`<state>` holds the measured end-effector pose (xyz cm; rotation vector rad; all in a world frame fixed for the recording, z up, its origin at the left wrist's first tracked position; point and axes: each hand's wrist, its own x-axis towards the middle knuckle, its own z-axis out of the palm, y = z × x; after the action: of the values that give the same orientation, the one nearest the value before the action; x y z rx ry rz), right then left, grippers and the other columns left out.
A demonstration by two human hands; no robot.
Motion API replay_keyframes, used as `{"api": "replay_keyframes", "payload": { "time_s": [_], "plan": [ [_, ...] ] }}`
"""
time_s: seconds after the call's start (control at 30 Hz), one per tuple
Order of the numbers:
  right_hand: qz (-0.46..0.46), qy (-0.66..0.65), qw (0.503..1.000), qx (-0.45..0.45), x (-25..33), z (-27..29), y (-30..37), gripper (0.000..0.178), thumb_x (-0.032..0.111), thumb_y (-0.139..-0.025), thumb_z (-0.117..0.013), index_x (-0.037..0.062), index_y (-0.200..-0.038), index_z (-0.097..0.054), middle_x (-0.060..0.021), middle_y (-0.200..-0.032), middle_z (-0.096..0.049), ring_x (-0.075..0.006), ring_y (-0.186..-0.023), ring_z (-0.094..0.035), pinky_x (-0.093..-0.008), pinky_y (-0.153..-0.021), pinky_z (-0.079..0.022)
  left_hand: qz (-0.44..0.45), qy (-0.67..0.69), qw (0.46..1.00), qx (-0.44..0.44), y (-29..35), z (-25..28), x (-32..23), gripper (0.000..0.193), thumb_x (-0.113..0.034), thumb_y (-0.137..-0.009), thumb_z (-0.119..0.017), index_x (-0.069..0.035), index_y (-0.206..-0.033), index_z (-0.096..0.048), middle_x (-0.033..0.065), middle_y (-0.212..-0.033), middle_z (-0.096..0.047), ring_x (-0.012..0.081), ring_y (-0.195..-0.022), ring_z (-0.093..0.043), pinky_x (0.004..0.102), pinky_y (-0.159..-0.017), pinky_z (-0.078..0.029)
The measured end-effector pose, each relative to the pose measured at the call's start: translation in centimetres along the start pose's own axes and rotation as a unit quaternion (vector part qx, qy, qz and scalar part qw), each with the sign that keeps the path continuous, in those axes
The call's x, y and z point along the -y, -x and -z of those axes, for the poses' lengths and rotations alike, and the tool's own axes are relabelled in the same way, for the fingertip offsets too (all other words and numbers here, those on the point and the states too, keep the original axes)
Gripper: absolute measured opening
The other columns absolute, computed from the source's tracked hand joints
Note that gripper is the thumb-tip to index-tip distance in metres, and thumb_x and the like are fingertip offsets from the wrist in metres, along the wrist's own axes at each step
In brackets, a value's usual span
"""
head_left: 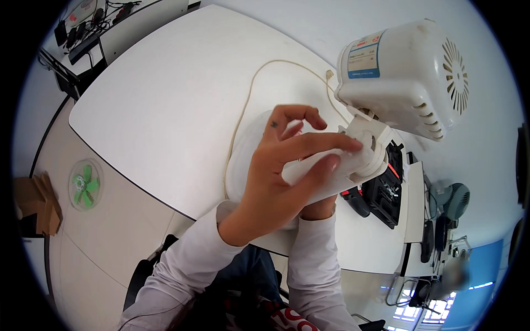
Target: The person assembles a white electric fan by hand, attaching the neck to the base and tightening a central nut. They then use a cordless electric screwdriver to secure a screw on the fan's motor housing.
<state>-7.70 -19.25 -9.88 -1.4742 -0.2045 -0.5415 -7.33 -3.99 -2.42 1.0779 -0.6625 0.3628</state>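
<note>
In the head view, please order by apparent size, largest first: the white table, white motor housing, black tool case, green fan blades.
1. White table
2. White motor housing
3. Black tool case
4. Green fan blades, on the floor farther away

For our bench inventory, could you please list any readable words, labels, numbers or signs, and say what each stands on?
White fan motor housing: blue-and-white sticker with a red mark; its print is too small to read.
Printed shirt front: pale lettering, partly hidden; no whole word can be read.
Elsewhere, I can make out none.
</note>
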Motion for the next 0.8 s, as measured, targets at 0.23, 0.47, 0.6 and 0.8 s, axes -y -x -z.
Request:
{"api": "replay_keyframes", "payload": {
  "time_s": [0.23,0.47,0.6,0.8],
  "plan": [
    [-0.035,-0.032,0.999,-0.012,-0.3,0.4,0.2,0.034,0.033,-0.094,-0.046,0.0077,-0.117,-0.045,-0.0042,-0.109,-0.051,-0.0155,-0.104,-0.049,-0.0318,-0.089,-0.04,0.017,-0.021,0.998,0.056,0.1,1.6,-1.0,0.021,-0.01,-0.081,-0.05,-0.004,-0.091,-0.067,0.0109,-0.105,-0.053,0.0255,-0.112,-0.041,0.0467,-0.102,-0.028],
    [-0.001,0.051,0.996,-0.077,0.5,-1.3,-0.3,0.024,0.013,-0.089,-0.058,0.0036,-0.109,-0.053,-0.0059,-0.1,-0.058,-0.0141,-0.086,-0.056,-0.0276,-0.072,-0.048,-0.132,-0.347,0.928,0.025,-1.2,1.2,-2.8,0.007,-0.004,-0.077,-0.058,-0.004,-0.083,-0.062,0.0081,-0.092,-0.061,0.0288,-0.1,-0.054,0.0508,-0.098,-0.03],
    [0.008,0.033,0.998,-0.061,1.4,-1.6,-0.7,0.022,0.014,-0.088,-0.058,0.0034,-0.108,-0.053,-0.0063,-0.096,-0.059,-0.0142,-0.084,-0.058,-0.028,-0.07,-0.049,-0.074,-0.292,0.953,0.045,-1.6,1.5,-2.5,0.006,-0.005,-0.079,-0.065,-0.005,-0.081,-0.06,0.0061,-0.092,-0.064,0.0226,-0.096,-0.06,0.0526,-0.098,-0.031],
    [-0.019,-0.069,0.994,-0.079,1.3,-1.7,-0.7,0.023,0.012,-0.089,-0.057,0.0029,-0.109,-0.053,-0.009,-0.098,-0.061,-0.0155,-0.083,-0.061,-0.0289,-0.067,-0.052,0.051,-0.029,0.996,0.061,-2.3,2.3,-1.4,0.013,0.002,-0.076,-0.066,-0.005,-0.087,-0.063,0.0052,-0.092,-0.065,0.0169,-0.092,-0.061,0.0357,-0.091,-0.042]
  ]
}}
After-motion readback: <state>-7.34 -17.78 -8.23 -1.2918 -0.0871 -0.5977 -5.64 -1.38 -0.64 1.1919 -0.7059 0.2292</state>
